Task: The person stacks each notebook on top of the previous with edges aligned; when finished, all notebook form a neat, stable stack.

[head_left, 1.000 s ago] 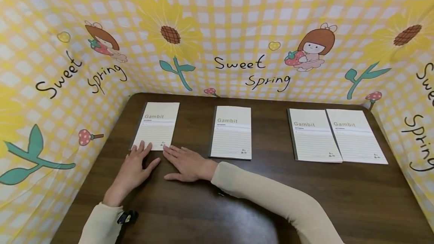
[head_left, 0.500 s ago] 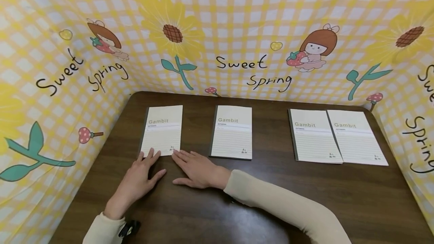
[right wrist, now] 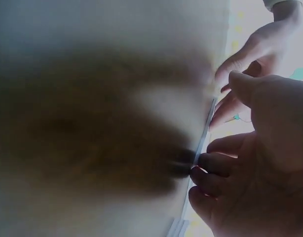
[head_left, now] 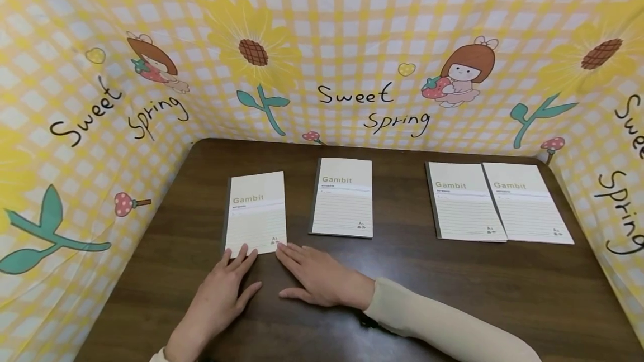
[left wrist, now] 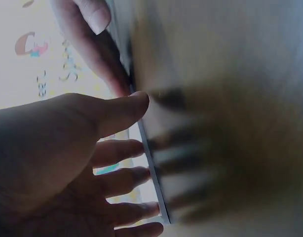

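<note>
In the head view, a cream "Gambit" notebook (head_left: 256, 217) with a dark spine lies flat, slightly turned, on the left part of the table. The fingertips of my left hand (head_left: 216, 295) touch its near edge at the left corner, fingers spread and fairly straight. My right hand (head_left: 324, 277) touches the near right corner with its fingertips, thumb held apart. In the left wrist view, fingers of my left hand (left wrist: 67, 153) meet the notebook's thin edge. The right wrist view has fingertips of my right hand (right wrist: 270, 138) on that edge, with the other hand beyond.
A second notebook (head_left: 342, 197) lies just right of the first. Two more, a left one (head_left: 465, 203) and a right one (head_left: 528, 203), lie side by side at the right. Yellow checked cloth (head_left: 352, 27) walls the dark wooden table (head_left: 402, 261) at back and sides.
The leftmost notebook has slid toward me and to the right, turning slightly, with both hands moving along at its near edge. The other notebooks have stayed in place.
</note>
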`<state>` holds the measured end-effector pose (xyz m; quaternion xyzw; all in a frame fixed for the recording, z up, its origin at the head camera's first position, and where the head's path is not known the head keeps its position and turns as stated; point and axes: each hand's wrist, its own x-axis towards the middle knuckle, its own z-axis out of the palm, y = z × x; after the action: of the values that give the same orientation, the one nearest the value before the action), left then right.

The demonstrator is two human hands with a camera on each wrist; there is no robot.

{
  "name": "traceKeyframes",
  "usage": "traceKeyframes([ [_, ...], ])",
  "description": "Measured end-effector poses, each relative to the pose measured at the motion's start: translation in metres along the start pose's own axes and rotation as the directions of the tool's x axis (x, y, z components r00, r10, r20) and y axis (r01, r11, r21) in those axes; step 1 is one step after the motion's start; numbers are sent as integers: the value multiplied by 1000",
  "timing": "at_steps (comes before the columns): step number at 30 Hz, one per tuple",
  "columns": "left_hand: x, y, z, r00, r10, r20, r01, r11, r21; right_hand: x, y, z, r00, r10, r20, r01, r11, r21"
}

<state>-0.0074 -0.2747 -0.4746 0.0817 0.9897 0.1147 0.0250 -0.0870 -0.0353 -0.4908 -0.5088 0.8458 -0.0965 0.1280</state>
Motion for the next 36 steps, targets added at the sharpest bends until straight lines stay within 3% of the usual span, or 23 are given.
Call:
traceKeyframes([
  [8, -14, 18, 8, 999, 22, 33, -22, 1000, 15, -23, -2, 3, 1000, 22, 16, -20, 997, -79],
  [13, -14, 22, 8, 999, 10, 36, -10, 1000, 5, -27, -1, 4, 1000, 10, -3, -10, 998, -54],
  [18, -7, 19, 7, 996, -49, -77, 40, 994, -104, -27, 4, 2, 998, 16, -63, -4, 983, 182],
  [22, -1, 11, 5, 972, -167, -163, 123, 960, -250, -27, 6, -3, 993, 87, -81, -42, 896, 442],
  [24, 1, 7, 4, 955, -237, -179, 175, 936, -306, -26, 7, -5, 987, 134, -84, -66, 832, 551],
  [26, 3, 2, 3, 937, -297, -183, 219, 909, -355, -26, 6, -7, 980, 185, -69, -93, 740, 667],
  [29, 6, -4, 1, 917, -359, -176, 259, 868, -424, -24, 5, -9, 971, 240, -19, -109, 510, 853],
  [32, 8, -9, 0, 905, -402, -139, 283, 813, -509, -22, 3, -10, 959, 280, 42, -119, 267, 956],
  [34, 9, -13, -3, 897, -432, -95, 303, 756, -581, -20, 3, -10, 949, 304, 77, -124, 136, 983],
  [36, 9, -17, -7, 884, -467, -28, 339, 679, -652, -18, 3, -10, 940, 322, 111, -112, -13, 994],
])
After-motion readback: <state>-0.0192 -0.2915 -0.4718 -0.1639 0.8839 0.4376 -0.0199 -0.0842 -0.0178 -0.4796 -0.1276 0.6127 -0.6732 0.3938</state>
